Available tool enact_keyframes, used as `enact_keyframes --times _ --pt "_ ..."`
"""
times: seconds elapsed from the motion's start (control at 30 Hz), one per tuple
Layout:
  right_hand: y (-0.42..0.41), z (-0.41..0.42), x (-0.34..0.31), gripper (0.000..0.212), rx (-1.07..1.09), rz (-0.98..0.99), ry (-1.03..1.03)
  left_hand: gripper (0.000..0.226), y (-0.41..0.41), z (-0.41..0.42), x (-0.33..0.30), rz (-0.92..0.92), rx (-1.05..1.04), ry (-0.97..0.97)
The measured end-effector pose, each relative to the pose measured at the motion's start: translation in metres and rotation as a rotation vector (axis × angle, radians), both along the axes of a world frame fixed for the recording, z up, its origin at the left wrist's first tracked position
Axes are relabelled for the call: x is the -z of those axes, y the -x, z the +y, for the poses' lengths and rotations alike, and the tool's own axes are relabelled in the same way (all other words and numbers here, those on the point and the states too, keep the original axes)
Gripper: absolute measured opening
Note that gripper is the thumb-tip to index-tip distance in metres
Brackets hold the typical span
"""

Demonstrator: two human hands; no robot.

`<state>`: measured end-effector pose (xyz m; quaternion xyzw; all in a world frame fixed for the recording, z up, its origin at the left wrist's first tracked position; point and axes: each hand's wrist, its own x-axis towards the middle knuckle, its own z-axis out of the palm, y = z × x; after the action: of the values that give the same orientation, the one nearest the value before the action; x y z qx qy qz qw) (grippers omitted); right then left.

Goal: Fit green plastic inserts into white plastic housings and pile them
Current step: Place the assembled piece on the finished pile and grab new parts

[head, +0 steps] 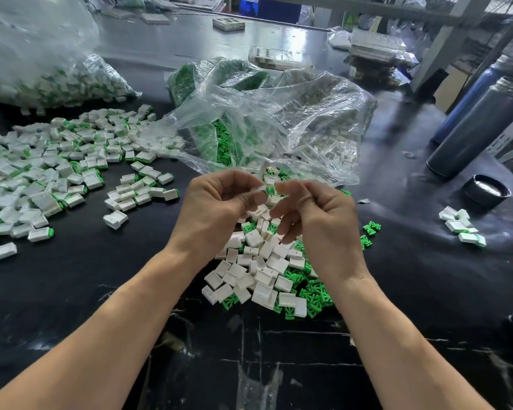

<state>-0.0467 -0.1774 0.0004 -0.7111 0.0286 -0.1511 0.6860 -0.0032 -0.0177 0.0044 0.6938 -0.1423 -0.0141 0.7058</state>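
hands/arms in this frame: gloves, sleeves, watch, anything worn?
Nothing worn that shows. The left hand and right hand are bare, with no gloves, rings or finger cots visible. Both forearms are bare from wrist to the bottom edge of the frame: no sleeves, watch, wristband or markings in view.

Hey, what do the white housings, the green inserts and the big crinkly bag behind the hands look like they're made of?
White housings: apparently rigid moulded plastic, matte to slightly satin, with crisp edges and flat faces. Green inserts: also moulded plastic by the look, bright uniform colour, thin ribbed shapes. Bag: thin clear plastic film, glossy, wrinkled, with the contents showing through.
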Motion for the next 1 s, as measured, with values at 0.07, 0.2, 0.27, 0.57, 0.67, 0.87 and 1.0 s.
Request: enact_keyframes --times 0.07,0.2,0.27,0.57,0.67,0.87,1.0 --pt "0.001 0.0 -0.003 0.03 0.001 0.04 -0.05 0.009 0.002 -0.003 0.0 0.001 0.023 0.037" --pt "0.002 0.009 -0.007 0.062 -0.079 0.147 -0.149 0.01 0.008 -0.012 0.001 -0.024 0.109 0.075" --pt "0.003 0.014 -0.008 0.068 -0.091 0.201 -0.186 0.01 0.012 -0.016 0.001 -0.022 0.157 0.106" --pt "0.001 0.023 -0.002 0.063 0.065 0.155 -0.102 0.021 0.017 -0.022 0.004 -0.025 0.186 0.063" --pt "-0.001 0.024 0.001 0.057 0.071 0.131 -0.093 0.018 0.018 -0.023 0.006 -0.043 0.165 0.042" --pt "-0.003 0.023 0.003 0.058 0.132 0.086 -0.012 0.013 0.019 -0.025 0.009 -0.06 0.142 0.048" --pt "-0.004 0.024 0.003 0.059 0.151 0.076 -0.013 0.014 0.021 -0.025 0.008 -0.065 0.133 0.059"
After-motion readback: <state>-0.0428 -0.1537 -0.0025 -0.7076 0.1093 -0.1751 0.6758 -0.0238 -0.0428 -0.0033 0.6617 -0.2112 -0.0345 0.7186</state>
